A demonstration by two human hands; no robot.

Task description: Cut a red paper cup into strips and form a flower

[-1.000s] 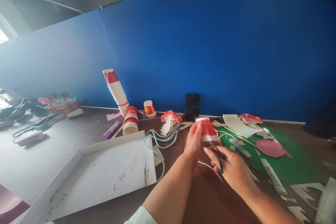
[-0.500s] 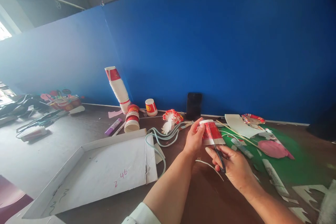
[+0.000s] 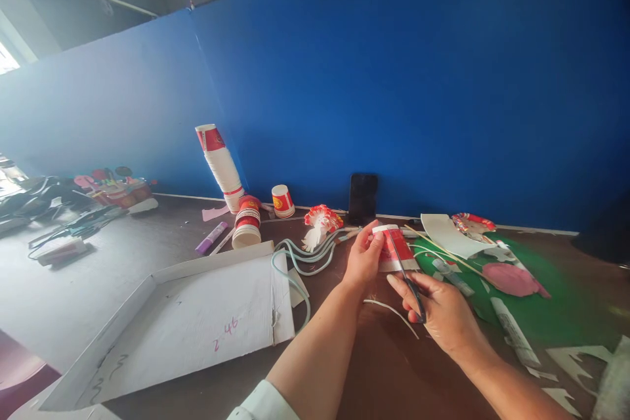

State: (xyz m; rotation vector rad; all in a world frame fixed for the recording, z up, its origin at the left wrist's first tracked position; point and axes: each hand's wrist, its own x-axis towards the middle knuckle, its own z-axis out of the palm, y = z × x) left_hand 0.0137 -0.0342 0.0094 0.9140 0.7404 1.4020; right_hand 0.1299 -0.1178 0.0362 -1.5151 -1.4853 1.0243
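My left hand (image 3: 363, 254) grips the left side of a red and white paper cup (image 3: 402, 249), its pale rim toward me. In my right hand (image 3: 440, 308) is a pair of dark-handled scissors (image 3: 412, 285); the fingers are closed round the handles. The blades lie across the cup's red wall, pointing up toward its far end. A short pale cord (image 3: 394, 312) lies on the table just under the hands. Behind my left hand, a black phone (image 3: 363, 199) leans upright against the blue partition.
A white cardboard box lid (image 3: 197, 328) lies to the left. Beyond it stand a tall stack of paper cups (image 3: 224, 170) and a single upturned cup (image 3: 283, 201). A red-white paper flower (image 3: 319, 223) and grey cable (image 3: 310, 266) sit mid-table. Glue tubes (image 3: 514, 331) and a pink piece (image 3: 512, 279) are right.
The scissor blades have moved farther up the cup wall, and more blade shows over the red side. My left hand keeps its hold on the cup.
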